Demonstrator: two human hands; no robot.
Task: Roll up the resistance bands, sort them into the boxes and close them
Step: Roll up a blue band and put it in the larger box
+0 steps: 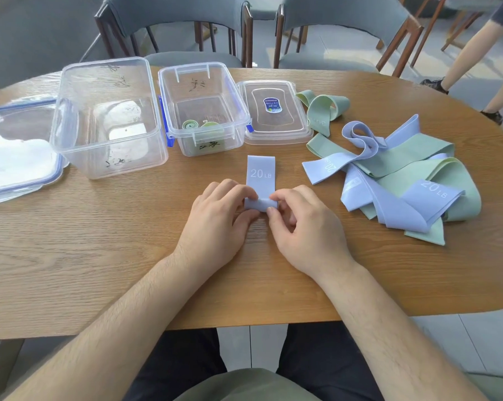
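A lilac resistance band [261,172] marked 20 LB lies flat on the table, its near end rolled into a small coil. My left hand [219,215] and my right hand [300,224] pinch that coil from either side. Behind it stand two clear boxes without lids: a large one [107,117] with no bands visible in it and a smaller one [204,108] holding rolled green bands [190,124]. A heap of loose lilac and green bands [403,175] lies to the right.
The small box's lid [274,112] lies right of it; the large lid [18,149] with a blue rim lies at the far left. Grey chairs [180,27] stand behind the table. Another person's legs [481,53] are at the top right.
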